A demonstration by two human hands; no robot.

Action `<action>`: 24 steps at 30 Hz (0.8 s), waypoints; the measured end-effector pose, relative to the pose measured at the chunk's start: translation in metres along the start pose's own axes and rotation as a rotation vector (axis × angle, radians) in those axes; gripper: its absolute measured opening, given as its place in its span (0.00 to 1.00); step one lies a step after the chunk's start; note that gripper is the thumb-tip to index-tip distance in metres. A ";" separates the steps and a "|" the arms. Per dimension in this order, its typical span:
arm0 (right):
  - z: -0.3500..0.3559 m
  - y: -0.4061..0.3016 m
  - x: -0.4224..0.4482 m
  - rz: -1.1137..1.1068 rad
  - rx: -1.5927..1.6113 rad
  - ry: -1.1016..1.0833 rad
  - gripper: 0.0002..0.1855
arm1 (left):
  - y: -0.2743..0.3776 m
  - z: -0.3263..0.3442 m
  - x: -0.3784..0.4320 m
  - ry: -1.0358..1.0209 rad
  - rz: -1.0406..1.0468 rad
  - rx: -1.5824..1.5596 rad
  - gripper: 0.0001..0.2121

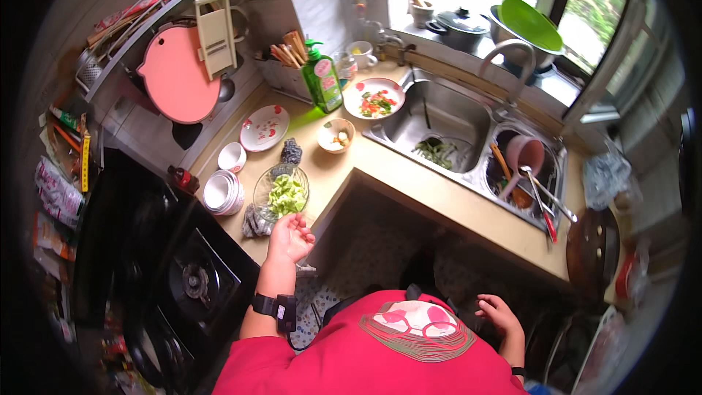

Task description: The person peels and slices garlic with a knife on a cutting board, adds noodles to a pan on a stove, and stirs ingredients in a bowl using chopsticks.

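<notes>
My left hand (pixel 292 238) is over the counter's front edge, palm turned up and fingers loosely curled, with nothing seen in it. Just beyond its fingertips stands a clear glass bowl (pixel 263 181) of chopped green leaves (pixel 287 196). Beside it lies a dark crumpled bundle (pixel 258 221) in thin plastic; a similar dark bundle (pixel 291 151) is behind the bowl. My right hand (pixel 498 310) hangs near my side, away from the counter, fingers slightly bent and apart, holding nothing.
A gas stove (pixel 194 282) is at left, next to stacked white bowls (pixel 222 192). Farther back are a patterned plate (pixel 265 127), a small bowl (pixel 335 136), a plate of chopped vegetables (pixel 375 98) and a green pump bottle (pixel 323 82). A steel sink (pixel 455 120) holds green scraps.
</notes>
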State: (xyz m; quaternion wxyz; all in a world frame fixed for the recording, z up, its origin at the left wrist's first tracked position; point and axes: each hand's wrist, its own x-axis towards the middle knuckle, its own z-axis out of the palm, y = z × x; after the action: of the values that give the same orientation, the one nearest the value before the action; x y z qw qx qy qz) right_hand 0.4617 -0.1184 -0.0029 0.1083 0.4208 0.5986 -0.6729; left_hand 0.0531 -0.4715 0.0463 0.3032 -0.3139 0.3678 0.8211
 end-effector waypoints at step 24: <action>0.030 -0.304 0.150 -0.325 -0.374 -0.342 0.19 | 0.024 0.089 0.030 0.061 0.656 0.736 0.10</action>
State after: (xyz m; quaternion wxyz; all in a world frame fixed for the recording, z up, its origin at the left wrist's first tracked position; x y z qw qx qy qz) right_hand 0.1575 -0.0128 0.1074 0.1741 0.1728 0.7447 -0.6206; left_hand -0.0093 -0.4058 0.0813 0.1086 -0.0779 0.7216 0.6793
